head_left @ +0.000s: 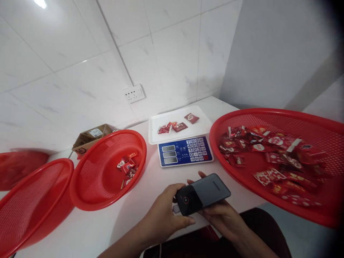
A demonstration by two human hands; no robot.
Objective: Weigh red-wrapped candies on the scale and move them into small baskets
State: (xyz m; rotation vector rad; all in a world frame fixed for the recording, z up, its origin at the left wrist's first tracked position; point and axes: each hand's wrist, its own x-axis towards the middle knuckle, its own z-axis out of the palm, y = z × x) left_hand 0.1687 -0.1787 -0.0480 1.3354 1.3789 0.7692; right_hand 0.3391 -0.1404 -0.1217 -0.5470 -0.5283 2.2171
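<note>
Both of my hands hold a dark smartphone (203, 194) above the near edge of the white table (107, 225). My left hand (164, 213) grips its left end, thumb under the camera. My right hand (221, 214) cups it from below, fingertips showing past its far edge. Just beyond stands a digital scale (185, 150) with a blue keypad; a few red candy packets (177, 126) lie on its white tray (161, 134).
A large red basket (271, 116) at the right holds several red candy packets. A smaller red basket (88, 193) left of the scale holds a few. Two more red baskets (24, 215) sit at far left, a cardboard box (91, 138) behind. A wall socket (134, 94) is above.
</note>
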